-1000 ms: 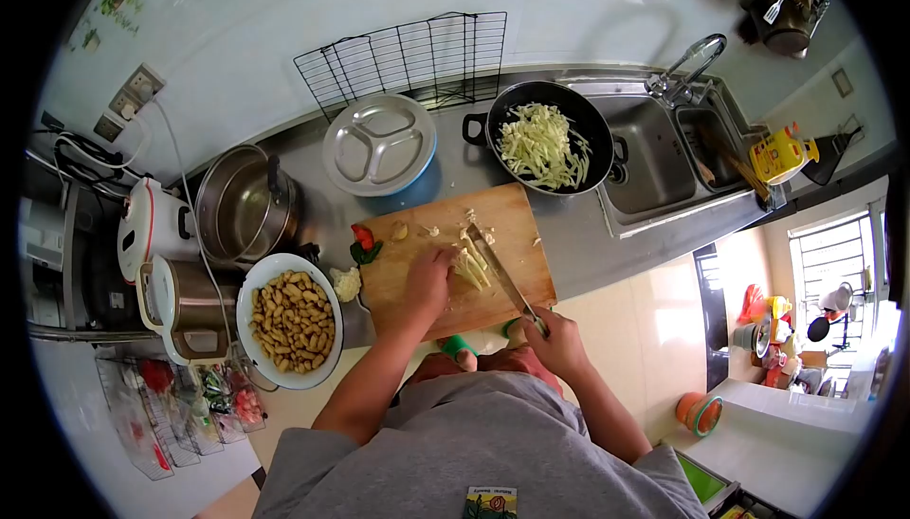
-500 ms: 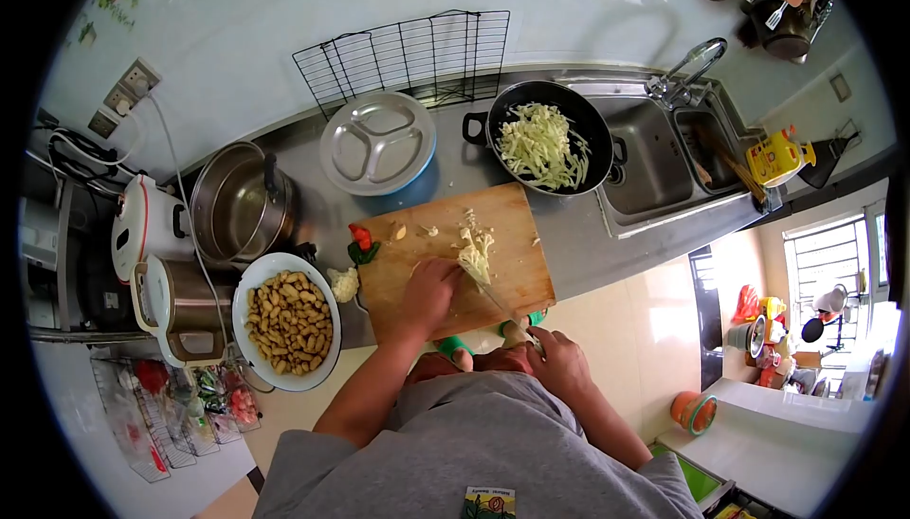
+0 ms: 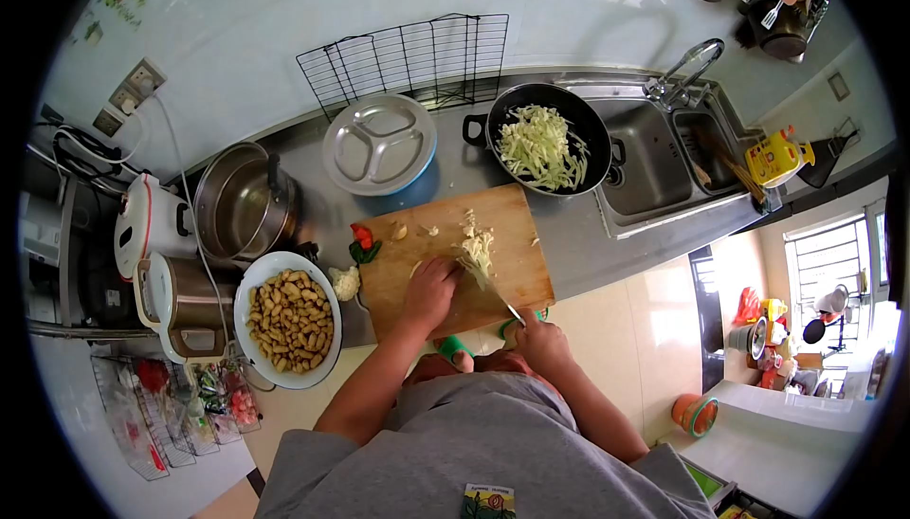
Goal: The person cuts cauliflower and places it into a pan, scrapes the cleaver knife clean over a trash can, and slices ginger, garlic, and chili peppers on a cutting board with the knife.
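Pale-yellow chopped vegetable (image 3: 478, 242), long axis near twelve-to-six, lies one o'clock from your nearer left hand (image 3: 432, 291), half-curled, hold unclear; your right hand (image 3: 544, 342) grips knife (image 3: 513, 311) toward half-past ten.

And here on the grey shirt (image 3: 427, 443), a patch (image 3: 489, 503) is carrying a line of tiny lettering, too small to read surely; the yellow bottle (image 3: 777, 157) is showing red markings, equally illegible.
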